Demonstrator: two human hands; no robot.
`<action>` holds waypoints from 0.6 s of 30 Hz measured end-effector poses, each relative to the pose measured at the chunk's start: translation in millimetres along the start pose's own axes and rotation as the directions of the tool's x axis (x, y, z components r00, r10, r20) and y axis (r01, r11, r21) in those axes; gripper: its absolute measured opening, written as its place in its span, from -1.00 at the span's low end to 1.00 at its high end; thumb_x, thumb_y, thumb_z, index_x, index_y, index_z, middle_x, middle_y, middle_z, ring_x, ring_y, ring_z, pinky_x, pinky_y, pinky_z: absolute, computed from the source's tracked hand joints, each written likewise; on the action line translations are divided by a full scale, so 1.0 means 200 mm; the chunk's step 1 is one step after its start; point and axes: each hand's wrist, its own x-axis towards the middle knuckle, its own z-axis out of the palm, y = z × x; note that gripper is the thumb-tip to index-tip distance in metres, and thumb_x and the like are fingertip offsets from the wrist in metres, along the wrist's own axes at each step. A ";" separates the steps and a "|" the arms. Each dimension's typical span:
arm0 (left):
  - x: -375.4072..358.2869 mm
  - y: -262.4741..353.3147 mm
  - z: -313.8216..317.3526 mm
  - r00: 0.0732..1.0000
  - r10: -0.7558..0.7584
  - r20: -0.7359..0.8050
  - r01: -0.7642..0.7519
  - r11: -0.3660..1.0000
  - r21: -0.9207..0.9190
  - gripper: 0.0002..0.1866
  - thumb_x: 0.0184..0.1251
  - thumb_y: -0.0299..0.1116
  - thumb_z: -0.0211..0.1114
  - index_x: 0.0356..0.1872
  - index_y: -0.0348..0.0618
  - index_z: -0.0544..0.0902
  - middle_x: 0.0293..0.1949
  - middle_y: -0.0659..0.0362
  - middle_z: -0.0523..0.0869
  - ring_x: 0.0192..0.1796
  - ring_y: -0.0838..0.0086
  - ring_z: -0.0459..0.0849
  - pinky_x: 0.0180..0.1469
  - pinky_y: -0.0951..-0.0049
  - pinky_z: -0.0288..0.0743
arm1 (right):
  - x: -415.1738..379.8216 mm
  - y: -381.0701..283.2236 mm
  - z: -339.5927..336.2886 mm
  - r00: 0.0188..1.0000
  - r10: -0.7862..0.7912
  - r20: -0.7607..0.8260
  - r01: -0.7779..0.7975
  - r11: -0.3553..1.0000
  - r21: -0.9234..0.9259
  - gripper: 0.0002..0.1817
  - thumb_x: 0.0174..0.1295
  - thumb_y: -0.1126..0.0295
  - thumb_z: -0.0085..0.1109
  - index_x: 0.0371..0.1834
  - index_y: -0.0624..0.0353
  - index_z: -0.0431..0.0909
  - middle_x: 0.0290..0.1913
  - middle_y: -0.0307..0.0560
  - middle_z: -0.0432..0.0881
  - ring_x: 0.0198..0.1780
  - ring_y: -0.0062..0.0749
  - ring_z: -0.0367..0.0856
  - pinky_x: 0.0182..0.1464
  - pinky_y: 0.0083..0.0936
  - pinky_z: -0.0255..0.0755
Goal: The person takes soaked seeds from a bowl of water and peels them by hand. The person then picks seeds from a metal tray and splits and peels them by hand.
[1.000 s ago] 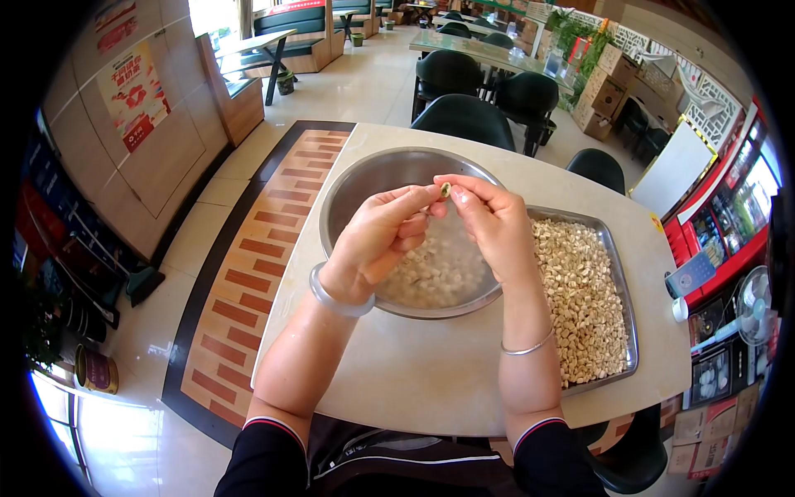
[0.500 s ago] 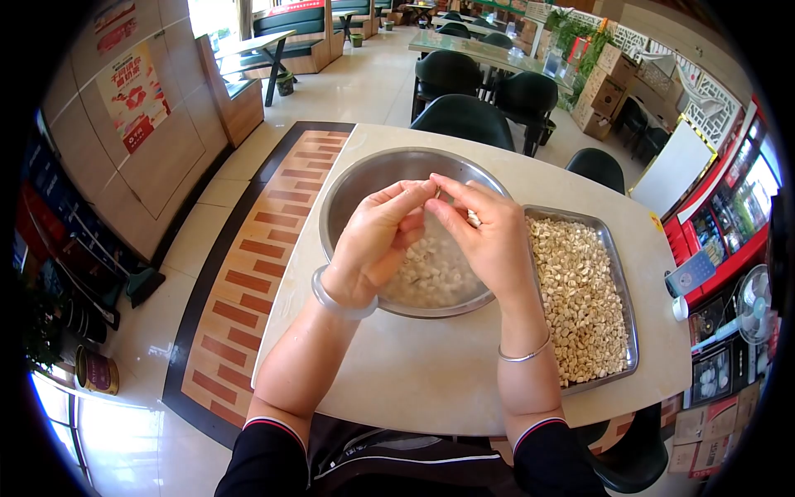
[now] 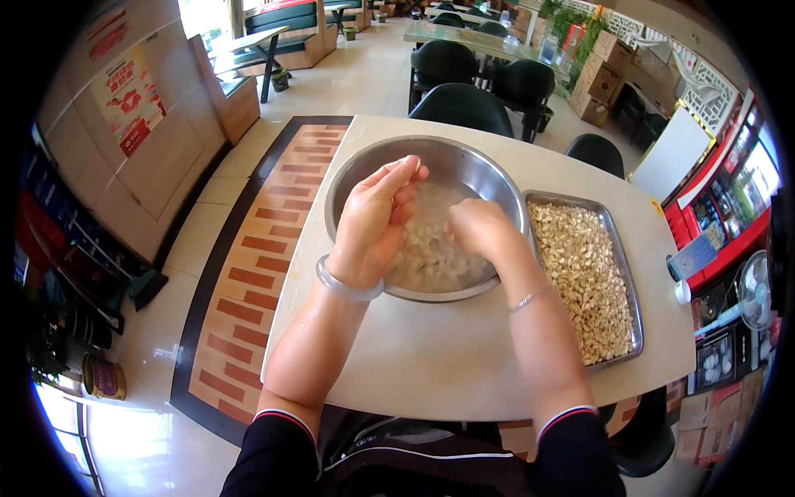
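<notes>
A wide steel bowl (image 3: 339, 186) holds cloudy water with pale, seed-like pieces (image 3: 426, 253) lying in it. Over its left side is my left hand (image 3: 377, 215), fingers curled and thumb pressed to the forefinger; whatever they pinch is too small or hidden to make out. My right hand (image 3: 482, 228) is lower, inside the right part of the bowl's outline, its fingers bent down toward the water. Its back hides most of the fingertips and anything in them. To the right, a rectangular steel tray (image 3: 636, 319) is filled with cream-coloured split pieces (image 3: 584, 286).
Both vessels stand on a pale table (image 3: 439, 364) with a rounded right end. Dark chairs (image 3: 462, 108) stand beyond its far edge. At the right are a red drinks cooler (image 3: 700, 257), a fan (image 3: 754, 298) and cardboard boxes (image 3: 716, 422). A broom (image 3: 147, 288) leans at the left.
My hands have come apart from their meeting point above the bowl. The right one has dropped toward the water; the left has stayed raised. The view has shifted slightly.
</notes>
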 end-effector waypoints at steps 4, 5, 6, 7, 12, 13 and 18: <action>0.00 0.01 0.00 0.998 -0.032 0.060 0.033 0.999 -0.011 -0.76 0.47 -0.36 0.20 0.02 -0.29 0.57 -0.26 0.27 0.59 -0.50 0.80 0.23 -0.51 0.76 0.08 | -0.08 -0.02 -0.13 0.997 -0.077 -0.016 0.078 0.995 0.066 -0.80 0.16 0.44 0.19 -0.17 0.10 0.73 -0.19 0.07 0.72 -0.10 -0.07 0.70 -0.02 -0.26 0.53; -0.01 0.01 0.01 0.998 -0.042 0.045 0.043 0.999 -0.004 -0.74 0.47 -0.37 0.19 0.05 -0.30 0.57 -0.25 0.27 0.60 -0.50 0.80 0.23 -0.51 0.77 0.09 | -0.11 -0.01 -0.16 0.990 -0.024 -0.140 0.039 0.994 0.103 -0.78 0.19 0.42 0.18 -0.13 0.11 0.72 -0.18 0.07 0.72 -0.09 -0.07 0.70 -0.02 -0.27 0.53; -0.02 0.01 0.01 0.998 -0.055 0.029 0.055 0.998 0.009 -0.72 0.47 -0.37 0.19 0.08 -0.31 0.56 -0.25 0.27 0.60 -0.50 0.80 0.23 -0.51 0.77 0.09 | -0.12 -0.01 -0.17 0.965 0.033 -0.261 0.007 0.989 0.151 -0.77 0.22 0.41 0.17 -0.09 0.13 0.71 -0.17 0.07 0.72 -0.08 -0.07 0.70 -0.03 -0.28 0.53; -0.02 0.01 0.01 0.997 -0.061 0.047 0.060 0.998 0.013 -0.71 0.48 -0.37 0.18 0.09 -0.32 0.55 -0.24 0.26 0.60 -0.50 0.80 0.23 -0.51 0.77 0.09 | -0.13 -0.02 -0.17 0.908 -0.006 -0.418 0.130 0.955 0.268 -0.77 0.25 0.37 0.15 -0.09 0.14 0.70 -0.20 0.09 0.71 -0.13 -0.05 0.69 -0.06 -0.26 0.53; -0.06 -0.10 0.09 0.987 -0.058 0.151 0.054 0.998 0.036 -0.70 0.45 -0.41 0.20 0.08 -0.42 0.57 -0.30 0.23 0.65 -0.51 0.80 0.29 -0.53 0.78 0.12 | -0.27 0.02 -0.15 0.730 -0.035 -0.683 0.384 0.847 0.367 -0.71 0.38 0.29 0.03 0.00 0.22 0.63 -0.24 0.17 0.69 -0.21 -0.02 0.67 -0.17 -0.22 0.52; -0.08 -0.10 0.16 0.982 -0.065 0.179 0.048 0.994 0.096 -0.70 0.46 -0.42 0.18 0.07 -0.45 0.57 -0.29 0.22 0.65 -0.51 0.79 0.30 -0.53 0.77 0.15 | -0.33 0.07 -0.16 0.702 -0.054 -0.710 0.382 0.870 0.312 -0.71 0.39 0.29 0.05 -0.01 0.23 0.63 -0.26 0.16 0.70 -0.23 -0.09 0.70 -0.18 -0.29 0.53; -0.11 -0.35 0.65 0.958 -0.132 0.255 0.019 0.915 0.402 -0.76 0.40 -0.39 0.22 -0.07 -0.35 0.68 -0.32 0.20 0.67 -0.49 0.74 0.37 -0.46 0.71 0.22 | -0.69 0.56 -0.19 0.783 0.206 -0.587 0.307 0.693 0.652 -0.72 0.41 0.32 0.08 -0.05 0.32 0.63 -0.29 -0.06 0.72 -0.31 -0.59 0.58 -0.17 -0.57 0.47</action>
